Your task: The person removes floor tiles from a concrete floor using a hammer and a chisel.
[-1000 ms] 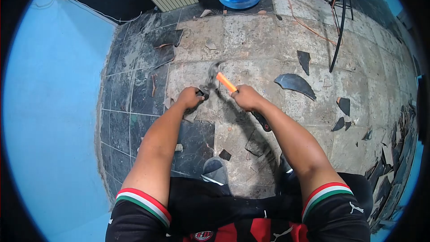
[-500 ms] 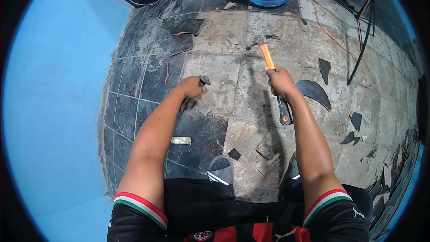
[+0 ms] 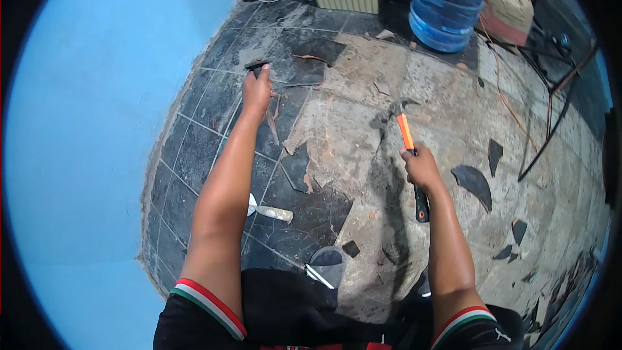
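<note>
My right hand (image 3: 422,167) is wrapped round the handle of a claw hammer (image 3: 405,131) with an orange and black grip, its head held above the bare, rough floor. Up on the left, my left hand (image 3: 258,93) is closed on a dark chisel (image 3: 257,65); only its broad dark top shows above the fist, and the lower part is mostly hidden. Below that hand are dark floor tiles (image 3: 194,126), some of them broken. A cracked tile piece (image 3: 299,167) lies along the boundary with the stripped floor.
A scraper or trowel with a pale handle (image 3: 275,213) lies by my left forearm. Tile shards (image 3: 473,185) are scattered rightward. At the back stand a blue water jug (image 3: 447,10), a sack (image 3: 508,0) and a black metal frame (image 3: 551,91). A blue wall (image 3: 110,142) borders the left.
My left hand has moved forward and left with the chisel, now over the dark tiles. My view has shifted, and the hammer appears lower in it, still in my right hand.
</note>
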`<act>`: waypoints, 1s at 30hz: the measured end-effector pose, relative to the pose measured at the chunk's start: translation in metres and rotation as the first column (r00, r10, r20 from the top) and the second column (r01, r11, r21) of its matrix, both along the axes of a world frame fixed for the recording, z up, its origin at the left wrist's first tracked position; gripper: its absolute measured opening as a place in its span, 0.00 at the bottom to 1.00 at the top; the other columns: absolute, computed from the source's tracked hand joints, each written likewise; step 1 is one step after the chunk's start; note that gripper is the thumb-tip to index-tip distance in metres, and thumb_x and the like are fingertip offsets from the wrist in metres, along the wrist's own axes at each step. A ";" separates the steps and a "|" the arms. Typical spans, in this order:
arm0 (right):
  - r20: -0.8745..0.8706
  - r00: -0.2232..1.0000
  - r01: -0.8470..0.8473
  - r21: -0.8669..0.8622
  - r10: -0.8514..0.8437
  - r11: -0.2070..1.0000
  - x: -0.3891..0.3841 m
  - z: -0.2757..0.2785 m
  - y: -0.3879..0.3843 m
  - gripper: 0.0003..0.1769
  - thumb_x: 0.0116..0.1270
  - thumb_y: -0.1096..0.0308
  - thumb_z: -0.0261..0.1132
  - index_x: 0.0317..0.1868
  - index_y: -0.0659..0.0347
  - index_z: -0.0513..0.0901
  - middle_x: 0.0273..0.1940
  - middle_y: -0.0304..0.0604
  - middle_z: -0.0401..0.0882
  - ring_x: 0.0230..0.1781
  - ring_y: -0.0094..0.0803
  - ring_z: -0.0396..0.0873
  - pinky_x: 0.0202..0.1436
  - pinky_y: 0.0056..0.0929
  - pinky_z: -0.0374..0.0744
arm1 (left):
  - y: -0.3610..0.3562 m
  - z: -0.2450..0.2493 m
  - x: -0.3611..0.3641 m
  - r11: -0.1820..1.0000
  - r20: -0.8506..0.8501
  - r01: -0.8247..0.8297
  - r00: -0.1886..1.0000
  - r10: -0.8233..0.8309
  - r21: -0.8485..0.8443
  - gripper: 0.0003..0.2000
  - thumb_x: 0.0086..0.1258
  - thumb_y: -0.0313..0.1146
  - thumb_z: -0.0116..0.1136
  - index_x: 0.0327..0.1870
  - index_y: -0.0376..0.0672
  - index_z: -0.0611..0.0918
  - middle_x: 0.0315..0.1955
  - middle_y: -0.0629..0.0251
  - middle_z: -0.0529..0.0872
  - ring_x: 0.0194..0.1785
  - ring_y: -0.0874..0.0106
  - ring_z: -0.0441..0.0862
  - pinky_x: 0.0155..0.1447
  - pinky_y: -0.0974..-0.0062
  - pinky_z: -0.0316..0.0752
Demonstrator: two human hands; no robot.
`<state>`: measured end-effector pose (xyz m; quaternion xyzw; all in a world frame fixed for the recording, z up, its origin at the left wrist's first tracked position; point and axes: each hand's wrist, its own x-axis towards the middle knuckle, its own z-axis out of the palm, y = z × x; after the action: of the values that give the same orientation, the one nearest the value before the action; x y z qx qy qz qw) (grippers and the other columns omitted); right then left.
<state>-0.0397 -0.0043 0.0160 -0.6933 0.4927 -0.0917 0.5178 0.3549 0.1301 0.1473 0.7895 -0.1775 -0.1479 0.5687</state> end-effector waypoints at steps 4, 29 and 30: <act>-0.036 0.999 -0.001 0.129 0.006 0.992 0.017 -0.004 0.014 0.22 0.69 0.60 0.72 0.53 0.72 0.83 0.34 0.55 0.86 0.37 0.46 0.87 0.46 0.43 0.81 | 0.005 0.009 -0.004 0.996 -0.050 0.046 0.997 -0.050 -0.078 0.17 0.77 0.46 0.62 0.46 0.39 0.80 0.28 0.69 0.79 0.31 0.75 0.79 0.31 0.73 0.77; -0.102 0.150 -0.880 0.440 0.983 0.180 -0.001 0.272 0.273 0.23 0.67 0.53 0.67 0.56 0.59 0.86 0.39 0.59 0.88 0.43 0.59 0.87 0.50 0.52 0.85 | 0.322 0.108 -0.398 0.790 -0.934 -0.499 -0.178 0.309 0.356 0.05 0.75 0.35 0.66 0.45 0.47 0.85 0.29 0.75 0.82 0.25 0.80 0.76 0.26 0.81 0.66; -0.042 0.202 -0.914 0.350 0.979 0.203 0.015 0.263 0.267 0.19 0.70 0.53 0.66 0.49 0.58 0.89 0.37 0.57 0.88 0.41 0.59 0.87 0.48 0.51 0.85 | 0.328 0.110 -0.391 0.782 -0.933 -0.511 -0.153 0.326 0.357 0.04 0.75 0.34 0.66 0.44 0.47 0.85 0.27 0.75 0.82 0.24 0.80 0.76 0.26 0.81 0.66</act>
<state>-0.0246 0.2630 0.2792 -0.7824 0.0259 0.4007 0.4761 -0.0360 0.4578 0.2576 0.4283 0.5212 -0.4422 0.5910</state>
